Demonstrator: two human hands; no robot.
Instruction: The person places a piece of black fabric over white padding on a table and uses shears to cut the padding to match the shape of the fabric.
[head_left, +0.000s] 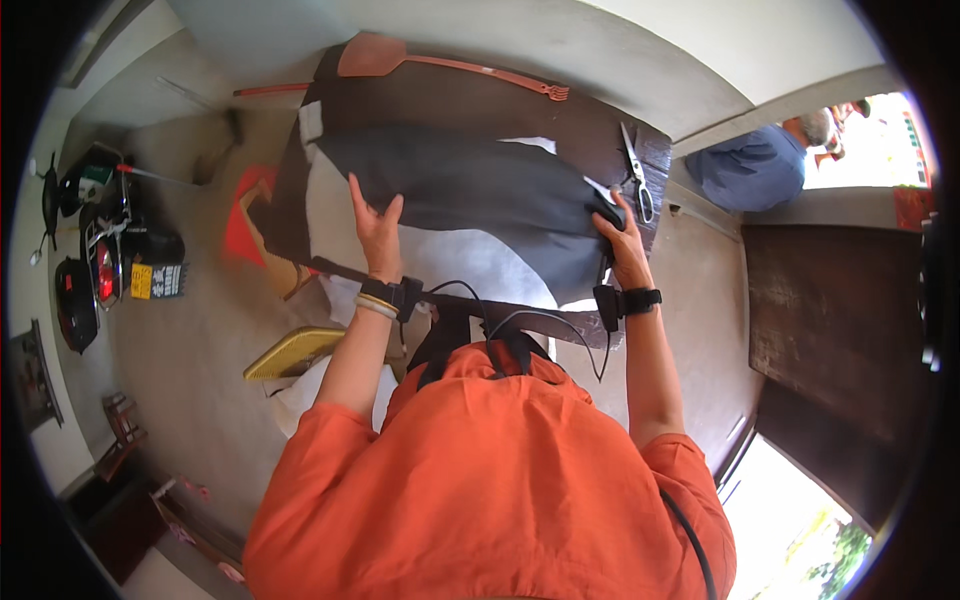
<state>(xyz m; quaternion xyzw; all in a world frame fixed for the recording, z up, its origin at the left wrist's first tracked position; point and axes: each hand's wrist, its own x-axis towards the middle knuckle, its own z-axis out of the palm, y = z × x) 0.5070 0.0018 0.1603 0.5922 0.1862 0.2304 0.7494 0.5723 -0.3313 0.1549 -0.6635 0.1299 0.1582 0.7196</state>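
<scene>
A dark grey fabric sheet (480, 190) lies over pale material (470, 255) on a dark wooden table (420, 105). My left hand (378, 225) rests at the sheet's left part, fingers apart. My right hand (622, 240) is curled at its right edge around something dark; whether that is cloth or a tool I cannot make out. A small pale, pointed shape shows by those fingertips. Long silver scissors (640, 180) lie just beyond, and a red plastic flyswatter (370, 58) lies along the far edge.
A motorbike (105, 250) stands at the left, near a red object (250, 220) beside the table. A yellow folded item (290, 355) sits below the table's left. A person in blue (745, 170) is by the bright opening at upper right. Dark boarding (830, 340) stands at right.
</scene>
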